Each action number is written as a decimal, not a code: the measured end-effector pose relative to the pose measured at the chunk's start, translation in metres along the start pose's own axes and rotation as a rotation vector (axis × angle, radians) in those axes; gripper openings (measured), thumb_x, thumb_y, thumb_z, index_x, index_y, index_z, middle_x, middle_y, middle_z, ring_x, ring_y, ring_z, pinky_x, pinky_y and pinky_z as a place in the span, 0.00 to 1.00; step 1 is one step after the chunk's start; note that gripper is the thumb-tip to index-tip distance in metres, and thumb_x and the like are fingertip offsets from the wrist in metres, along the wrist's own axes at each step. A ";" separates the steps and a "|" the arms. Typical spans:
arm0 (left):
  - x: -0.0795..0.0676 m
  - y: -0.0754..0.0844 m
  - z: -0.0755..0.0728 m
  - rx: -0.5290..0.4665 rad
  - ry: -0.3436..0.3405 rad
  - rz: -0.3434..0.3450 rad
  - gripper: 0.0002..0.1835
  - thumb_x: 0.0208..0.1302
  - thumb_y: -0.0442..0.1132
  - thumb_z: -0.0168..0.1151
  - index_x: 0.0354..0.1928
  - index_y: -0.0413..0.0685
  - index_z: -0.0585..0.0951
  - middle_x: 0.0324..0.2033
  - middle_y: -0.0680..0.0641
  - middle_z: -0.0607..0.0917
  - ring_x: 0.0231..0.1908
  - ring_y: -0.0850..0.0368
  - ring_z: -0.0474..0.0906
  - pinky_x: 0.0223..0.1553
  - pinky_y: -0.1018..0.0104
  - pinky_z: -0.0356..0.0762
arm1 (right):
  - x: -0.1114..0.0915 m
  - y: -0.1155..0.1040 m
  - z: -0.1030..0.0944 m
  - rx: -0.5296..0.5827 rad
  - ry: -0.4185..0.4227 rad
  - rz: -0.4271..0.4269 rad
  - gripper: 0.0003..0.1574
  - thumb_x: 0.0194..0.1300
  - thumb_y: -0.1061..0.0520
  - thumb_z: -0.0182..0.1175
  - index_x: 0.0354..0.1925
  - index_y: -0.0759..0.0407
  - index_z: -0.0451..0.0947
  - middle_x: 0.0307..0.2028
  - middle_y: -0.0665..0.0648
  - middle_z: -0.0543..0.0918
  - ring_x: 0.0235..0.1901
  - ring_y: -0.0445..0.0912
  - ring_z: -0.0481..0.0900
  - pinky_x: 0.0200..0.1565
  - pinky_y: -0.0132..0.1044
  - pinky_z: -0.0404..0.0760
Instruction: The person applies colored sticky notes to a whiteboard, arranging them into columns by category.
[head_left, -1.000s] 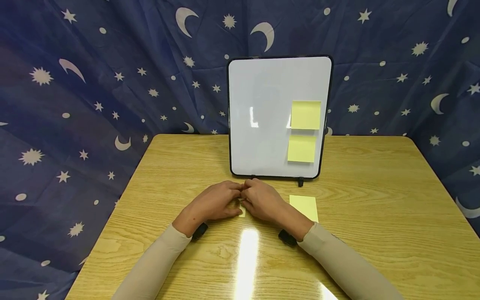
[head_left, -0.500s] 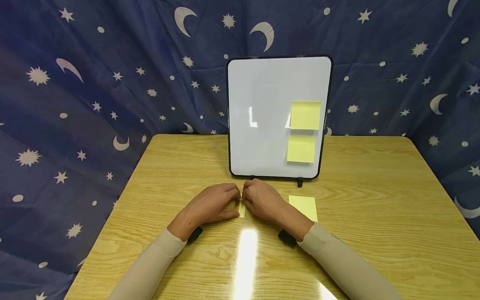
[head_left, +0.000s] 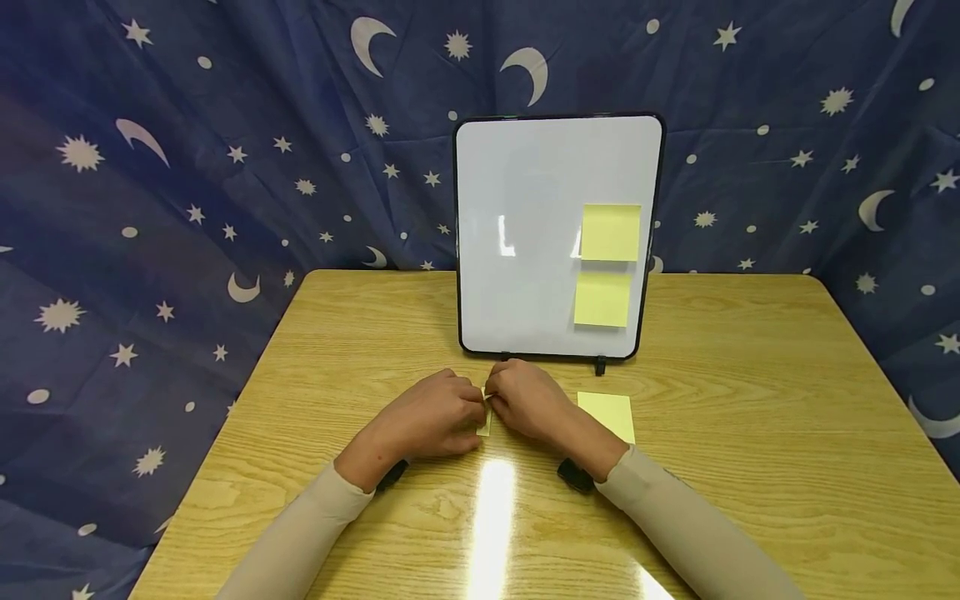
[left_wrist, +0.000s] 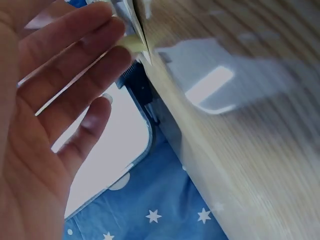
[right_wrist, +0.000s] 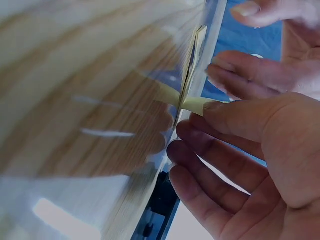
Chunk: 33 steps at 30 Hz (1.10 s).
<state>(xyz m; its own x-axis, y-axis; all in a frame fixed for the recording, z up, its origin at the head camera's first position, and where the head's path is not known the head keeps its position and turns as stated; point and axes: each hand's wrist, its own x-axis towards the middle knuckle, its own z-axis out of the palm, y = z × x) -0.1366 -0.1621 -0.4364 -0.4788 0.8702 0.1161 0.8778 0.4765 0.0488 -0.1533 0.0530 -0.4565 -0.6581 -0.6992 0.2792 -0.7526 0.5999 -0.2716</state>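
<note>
A small yellow sticky note (head_left: 485, 425) lies on the table between my hands, mostly covered by them in the head view. My right hand (head_left: 528, 400) pinches a raised yellow edge of the paper (right_wrist: 194, 104) between thumb and index finger, the other fingers loosely bent beneath. Facing it, my left hand (head_left: 435, 414) has loosely bent fingers, its fingertips (left_wrist: 120, 55) right at the note. Another yellow sticky note (head_left: 606, 415) lies flat on the table beside my right wrist.
A whiteboard (head_left: 525, 192) with a black frame stands at the back of the table. On its right side are an upper yellow note (head_left: 611, 232) and a lower one (head_left: 602, 300). Behind hangs a blue curtain (head_left: 300, 108) with moons and stars.
My left hand has drawn slightly left and down, away from my right fingers, with its fingers now lower over the note. The right hand has stayed nearly in place.
</note>
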 end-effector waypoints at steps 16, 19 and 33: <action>0.001 0.009 0.002 -0.123 -0.038 0.021 0.19 0.70 0.41 0.68 0.21 0.60 0.73 0.25 0.61 0.75 0.19 0.68 0.60 0.24 0.73 0.61 | 0.000 -0.003 -0.001 -0.013 0.003 0.033 0.11 0.67 0.65 0.67 0.28 0.54 0.87 0.30 0.49 0.87 0.34 0.45 0.85 0.41 0.39 0.84; 0.002 0.011 0.002 -0.097 -0.038 0.006 0.18 0.70 0.42 0.68 0.22 0.60 0.76 0.27 0.60 0.77 0.20 0.67 0.64 0.25 0.72 0.65 | 0.000 -0.003 -0.002 -0.007 0.008 0.043 0.11 0.66 0.66 0.68 0.28 0.53 0.87 0.30 0.49 0.87 0.34 0.45 0.85 0.40 0.38 0.84; 0.002 0.015 0.001 -0.080 -0.051 -0.030 0.16 0.71 0.41 0.67 0.22 0.60 0.79 0.32 0.56 0.83 0.26 0.65 0.71 0.30 0.68 0.72 | 0.007 -0.001 -0.005 0.035 -0.030 0.077 0.16 0.63 0.67 0.69 0.22 0.51 0.82 0.22 0.46 0.81 0.23 0.38 0.74 0.29 0.34 0.76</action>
<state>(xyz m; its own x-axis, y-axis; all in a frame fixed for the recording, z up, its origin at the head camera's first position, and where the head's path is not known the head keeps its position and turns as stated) -0.1247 -0.1532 -0.4361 -0.5032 0.8618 0.0632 0.8603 0.4928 0.1304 -0.1574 0.0497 -0.4500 -0.7124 -0.6635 0.2286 -0.6985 0.6387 -0.3229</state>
